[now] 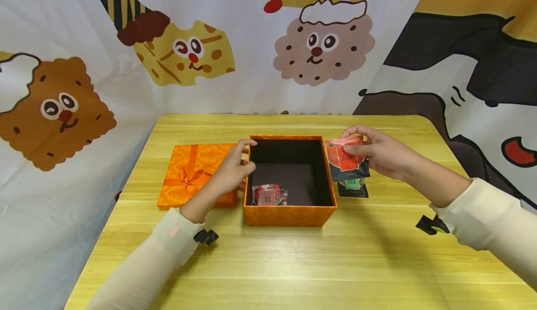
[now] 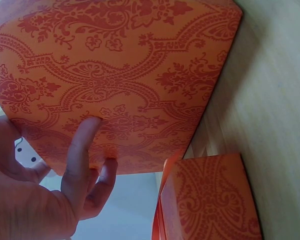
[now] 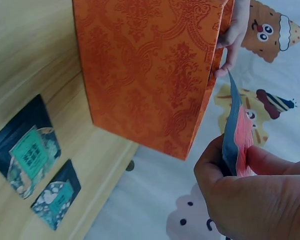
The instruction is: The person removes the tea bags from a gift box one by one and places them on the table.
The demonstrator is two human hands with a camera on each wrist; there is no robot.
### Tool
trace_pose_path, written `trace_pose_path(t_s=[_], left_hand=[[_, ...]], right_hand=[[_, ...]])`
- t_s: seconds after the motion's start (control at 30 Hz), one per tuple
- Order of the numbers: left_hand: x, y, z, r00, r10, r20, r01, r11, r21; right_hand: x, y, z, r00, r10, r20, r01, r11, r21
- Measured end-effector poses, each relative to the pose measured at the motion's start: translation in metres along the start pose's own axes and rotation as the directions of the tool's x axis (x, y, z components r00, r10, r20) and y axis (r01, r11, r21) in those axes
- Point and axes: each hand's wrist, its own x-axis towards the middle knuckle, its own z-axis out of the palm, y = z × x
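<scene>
An open orange box [image 1: 289, 214] stands mid-table with one red packet [image 1: 269, 194] lying in its dark inside. My left hand [image 1: 246, 155] rests against the box's left wall, thumb up at the rim; the left wrist view shows its index finger [image 2: 84, 145] lying straight on the patterned wall [image 2: 115, 75]. My right hand [image 1: 351, 145] pinches a red packet [image 1: 346, 160] just right of the box and above the table. In the right wrist view that packet [image 3: 238, 135] stands edge-on between thumb and fingers beside the box [image 3: 150, 70].
The orange lid [image 1: 184, 165] with a bow lies flat left of the box. Two dark packets with green labels [image 3: 27, 150] [image 3: 55, 197] lie on the yellow table [image 1: 293, 263] right of the box. A cartoon-print cloth [image 1: 251, 44] hangs behind and around the table.
</scene>
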Motion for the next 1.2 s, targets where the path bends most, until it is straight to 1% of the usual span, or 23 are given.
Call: trace_pose_path(t_s=[0.17, 0.47, 0.7, 0.83, 0.93, 1.07, 1.2], left_hand=[[0.001, -0.001, 0.0, 1.0, 0.0, 0.004, 0.0, 1.0, 0.001], [0.0, -0.001, 0.0, 1.0, -0.006, 0.002, 0.006, 1.0, -0.014], [0.0, -0.002, 0.0, 1.0, -0.013, 0.002, 0.013, 1.0, -0.019], [0.0, -0.001, 0.0, 1.0, 0.001, -0.004, -0.001, 1.0, -0.005], [0.001, -0.002, -0.001, 1.0, 0.01, -0.006, -0.01, 1.0, 0.002], [0.001, -0.003, 0.0, 1.0, 0.005, -0.003, -0.005, 1.0, -0.005], [0.001, -0.002, 0.001, 1.0, 0.004, -0.001, -0.004, 1.0, -0.004]], right_hand=[[-0.006, 0.008, -0.01, 0.999, 0.009, -0.037, -0.009, 1.0, -0.001], [-0.013, 0.026, -0.024, 0.995, 0.065, -0.079, -0.063, 0.998, 0.026], [-0.016, 0.045, -0.029, 0.994, 0.087, -0.071, -0.084, 0.995, 0.045], [-0.016, 0.057, -0.032, 0.993, 0.098, -0.062, -0.094, 0.994, 0.064], [-0.015, 0.068, -0.033, 0.992, 0.112, -0.052, -0.108, 0.992, 0.068], [-0.013, 0.083, -0.035, 0.989, 0.143, -0.041, -0.14, 0.988, 0.069], [-0.01, 0.098, -0.035, 0.987, 0.158, -0.026, -0.156, 0.986, 0.066]])
